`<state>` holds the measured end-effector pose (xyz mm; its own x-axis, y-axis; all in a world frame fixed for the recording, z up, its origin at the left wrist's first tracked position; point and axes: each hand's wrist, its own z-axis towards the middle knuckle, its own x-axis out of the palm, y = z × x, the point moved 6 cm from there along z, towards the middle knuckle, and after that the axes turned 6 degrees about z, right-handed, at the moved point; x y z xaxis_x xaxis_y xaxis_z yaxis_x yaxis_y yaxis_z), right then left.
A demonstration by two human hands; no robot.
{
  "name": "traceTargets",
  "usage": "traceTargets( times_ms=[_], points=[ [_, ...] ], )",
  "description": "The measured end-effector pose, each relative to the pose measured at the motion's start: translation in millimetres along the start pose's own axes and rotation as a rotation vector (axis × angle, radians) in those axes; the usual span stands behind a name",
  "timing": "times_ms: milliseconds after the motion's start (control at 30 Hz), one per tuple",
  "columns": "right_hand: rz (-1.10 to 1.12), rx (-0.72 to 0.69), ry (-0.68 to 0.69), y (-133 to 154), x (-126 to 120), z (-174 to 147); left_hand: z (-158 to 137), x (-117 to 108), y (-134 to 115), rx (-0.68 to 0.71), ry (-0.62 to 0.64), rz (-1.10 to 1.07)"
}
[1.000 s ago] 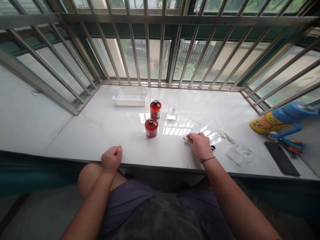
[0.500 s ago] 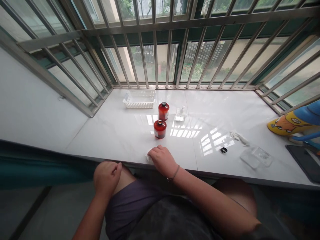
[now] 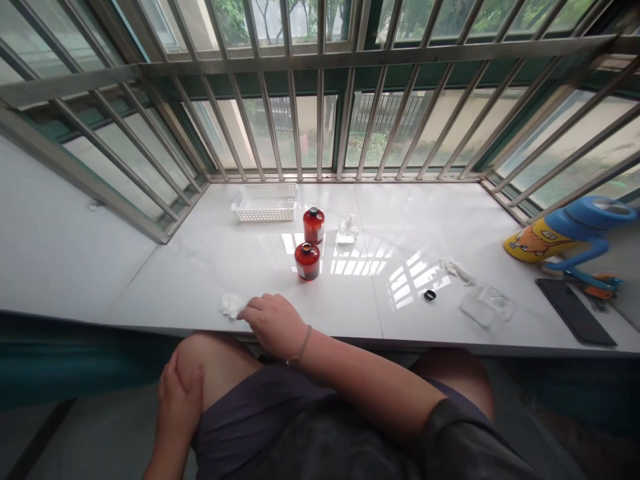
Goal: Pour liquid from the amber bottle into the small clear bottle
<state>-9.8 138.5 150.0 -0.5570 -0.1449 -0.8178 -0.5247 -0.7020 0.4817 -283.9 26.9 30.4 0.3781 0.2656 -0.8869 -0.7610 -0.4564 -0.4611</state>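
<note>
My right hand (image 3: 274,325) is over the front edge of the white counter (image 3: 175,283), its fingers curled and their tips at the right edge of a crumpled white tissue (image 3: 231,306). My left hand (image 3: 179,393) lies on my left knee, the fingers laid loosely over it and holding nothing. Beyond my right hand stands a dark red-brown bottle (image 3: 307,261) with an uncapped neck. Just behind it is a second red-brown bottle (image 3: 314,225), also upright. A black ring-shaped cap (image 3: 429,295) lies to the right on the counter.
A white perforated basket (image 3: 265,204) sits at the back left. Right of the bottles is a small clear pump bottle (image 3: 347,231). Clear plastic packaging (image 3: 486,307), a phone (image 3: 575,312) and a blue-and-yellow tumbler (image 3: 565,230) are on the right. Metal window bars (image 3: 320,61) close off the back.
My right hand has moved left along the counter with the tissue, which now shows more fully. My left hand has loosened from a curled pose and lies on the knee. The view has shifted right.
</note>
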Motion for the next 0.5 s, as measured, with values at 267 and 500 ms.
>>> traceTargets(
  times_ms=[267, 500],
  points=[
    [-0.060, 0.544, -0.408, -126.7, -106.8, -183.8, -0.2, 2.0, 0.9, -0.088, 0.008, 0.037],
    [-0.362, 0.876, -0.575, -199.6, -166.7, -320.2, 6.5, 2.0, -4.5, -0.100, 0.015, 0.076]
  ],
)
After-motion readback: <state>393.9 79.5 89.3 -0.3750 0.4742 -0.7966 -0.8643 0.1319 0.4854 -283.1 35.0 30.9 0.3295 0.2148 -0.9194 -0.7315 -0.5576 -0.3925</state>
